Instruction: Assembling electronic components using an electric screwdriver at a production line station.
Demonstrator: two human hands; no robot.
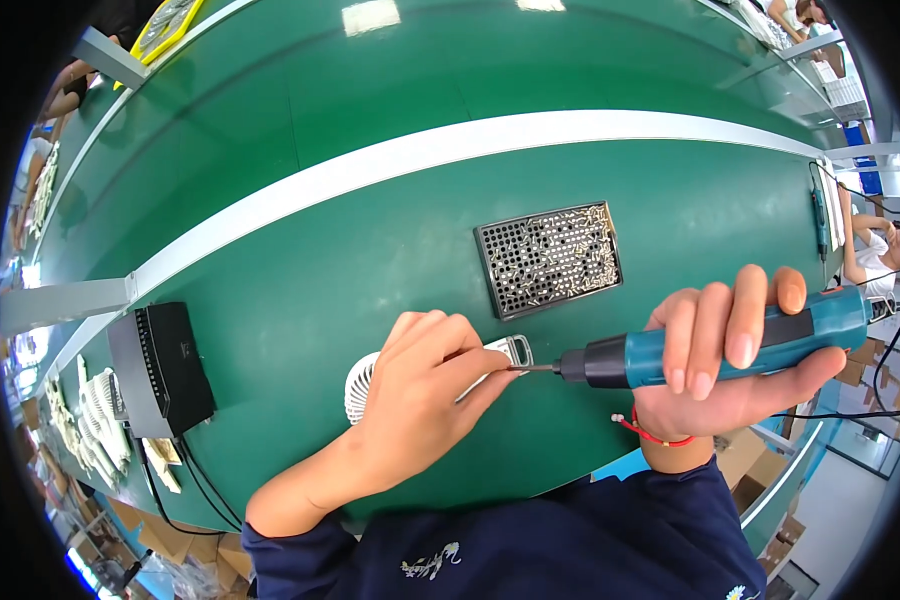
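A white handheld fan (358, 390) with a ribbed round grille lies on the green table, mostly hidden under my left hand (420, 385). That hand is closed over its handle, with thumb and index finger pinched together at the bit's tip. Past the fingers shows the handle's end with a squared loop. My right hand (725, 345) grips a teal and black electric screwdriver (610, 362), held almost level. Its thin bit points left and meets my left fingertips. Whether a screw sits at the tip is hidden by the fingers.
A black screw tray (548, 260) full of small screws stands beyond my hands. At the left is a black box (175, 365) with cables, beside several white parts (100, 420). A white rail (490, 135) crosses the table. Another screwdriver (820, 225) hangs at right, near a seated person.
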